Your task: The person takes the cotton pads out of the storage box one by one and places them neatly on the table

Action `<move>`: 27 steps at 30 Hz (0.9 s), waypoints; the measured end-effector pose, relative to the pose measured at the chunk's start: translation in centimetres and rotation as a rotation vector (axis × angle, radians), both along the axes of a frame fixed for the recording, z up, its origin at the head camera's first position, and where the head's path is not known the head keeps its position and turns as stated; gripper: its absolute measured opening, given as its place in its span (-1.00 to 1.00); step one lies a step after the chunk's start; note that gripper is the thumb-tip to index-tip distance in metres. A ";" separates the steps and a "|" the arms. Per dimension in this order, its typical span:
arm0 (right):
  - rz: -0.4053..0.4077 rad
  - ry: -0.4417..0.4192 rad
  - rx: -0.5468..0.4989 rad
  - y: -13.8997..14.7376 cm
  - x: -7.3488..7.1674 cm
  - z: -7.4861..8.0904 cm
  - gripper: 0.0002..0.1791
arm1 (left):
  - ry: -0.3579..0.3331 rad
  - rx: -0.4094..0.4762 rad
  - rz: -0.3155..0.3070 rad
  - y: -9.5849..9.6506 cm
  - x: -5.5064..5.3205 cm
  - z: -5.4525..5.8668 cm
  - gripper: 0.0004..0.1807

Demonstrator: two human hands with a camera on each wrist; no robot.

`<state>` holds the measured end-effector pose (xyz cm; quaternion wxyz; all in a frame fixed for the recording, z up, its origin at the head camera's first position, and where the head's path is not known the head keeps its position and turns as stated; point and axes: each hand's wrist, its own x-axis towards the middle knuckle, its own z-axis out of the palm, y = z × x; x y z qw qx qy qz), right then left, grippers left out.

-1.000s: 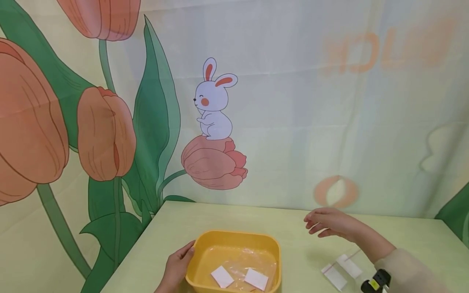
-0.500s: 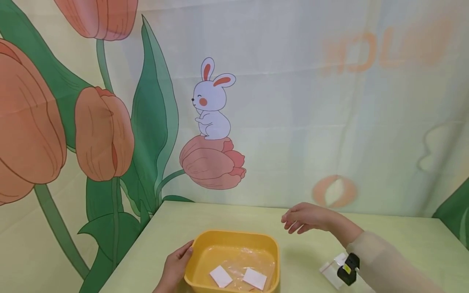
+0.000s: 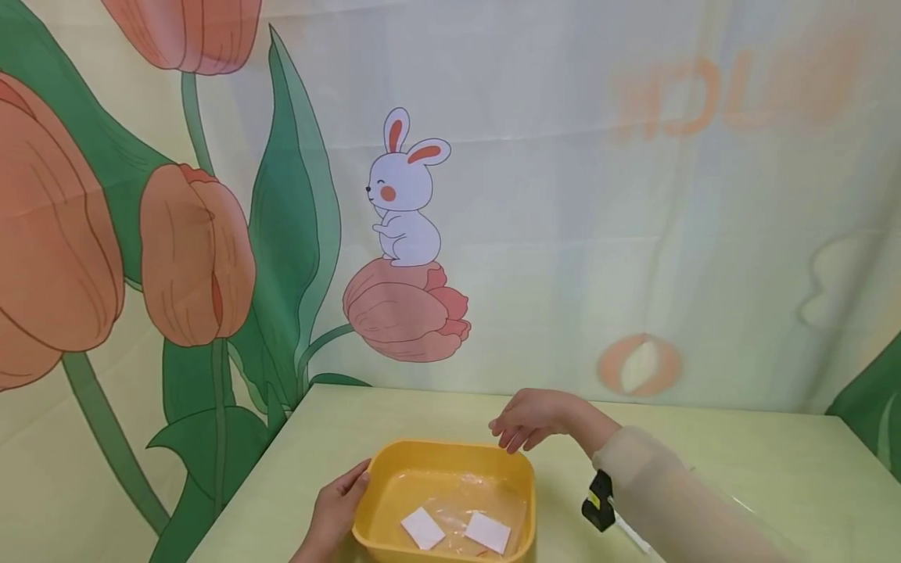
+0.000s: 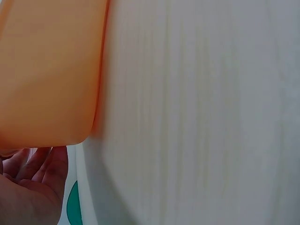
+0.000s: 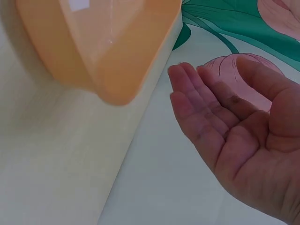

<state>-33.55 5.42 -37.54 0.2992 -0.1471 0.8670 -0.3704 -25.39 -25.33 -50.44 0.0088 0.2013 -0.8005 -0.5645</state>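
Note:
A yellow plastic basin (image 3: 457,460) stands at the front of the table. My left hand (image 3: 334,504) grips its left rim, thumb at the edge and fingers along the outside; in the left wrist view that hand (image 4: 37,187) shows behind the basin's end wall (image 4: 47,93). Inside the basin lie a clear plastic bag (image 3: 461,507) and two white rectangular pieces, one on the left (image 3: 422,528) and one on the right (image 3: 488,532). Beyond the far right corner hovers my right hand (image 3: 538,414). Its palm (image 5: 248,145) faces the right wrist camera, bare, with fingers slightly bent.
The pale green table (image 3: 415,410) reaches back to a fabric backdrop (image 3: 535,234) printed with tulips and a rabbit. A black device (image 3: 598,500) is worn on the right sleeve. Beside it, the end of a thin pale strip (image 3: 633,538) shows from under the forearm.
My right hand has moved left, from the table's right side to the basin's far right corner. Its sleeve now covers most of the white-labelled bags there. The left hand keeps its grip.

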 end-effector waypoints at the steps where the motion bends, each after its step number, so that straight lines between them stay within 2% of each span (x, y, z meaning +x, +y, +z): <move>1: -0.004 -0.003 0.007 -0.4 0.0 0.0 -0.65 | -0.001 0.000 0.001 0.0 0.0 0.0 -0.49; 14: -0.014 0.005 0.116 -4.4 -0.2 -2.3 -0.69 | 0.021 0.006 -0.017 -0.2 0.1 0.0 -0.48; 27: -0.113 -0.049 0.157 -5.9 0.2 -4.0 -0.72 | 0.029 0.008 -0.019 -0.2 -0.2 -0.5 -0.49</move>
